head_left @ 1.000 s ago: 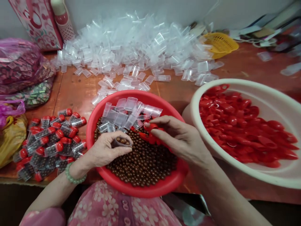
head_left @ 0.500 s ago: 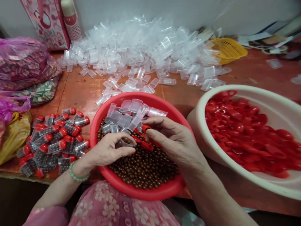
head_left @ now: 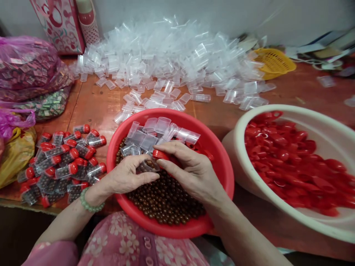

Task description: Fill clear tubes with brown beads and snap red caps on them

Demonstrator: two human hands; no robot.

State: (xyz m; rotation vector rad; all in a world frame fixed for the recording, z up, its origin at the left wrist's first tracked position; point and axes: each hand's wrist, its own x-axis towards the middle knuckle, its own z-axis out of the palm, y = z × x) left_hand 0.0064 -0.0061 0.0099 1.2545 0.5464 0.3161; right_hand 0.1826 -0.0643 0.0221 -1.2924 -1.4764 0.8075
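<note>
Over a red basin [head_left: 230,173] of brown beads [head_left: 169,203], my left hand [head_left: 133,173] is closed around a clear plastic tube [head_left: 148,166], its open mouth turned to the right with brown beads inside. My right hand [head_left: 191,168] pinches a red cap [head_left: 161,154] between thumb and fingers, close beside the tube's mouth; whether the two touch I cannot tell. Several empty clear tubes [head_left: 149,140] lie on the beads at the back of the basin. A few red caps [head_left: 206,153] show behind my right hand.
A white tub [head_left: 238,147] full of red caps [head_left: 294,159] stands at the right. Capped, bead-filled tubes [head_left: 63,162] are heaped at the left, near plastic bags [head_left: 27,74]. A large pile of clear tubes [head_left: 166,55] lies along the wall beside a yellow basket [head_left: 273,62].
My right hand has moved left and brought a red cap up to the tube's mouth. My left hand keeps its hold on the tube. The view has shifted slightly.
</note>
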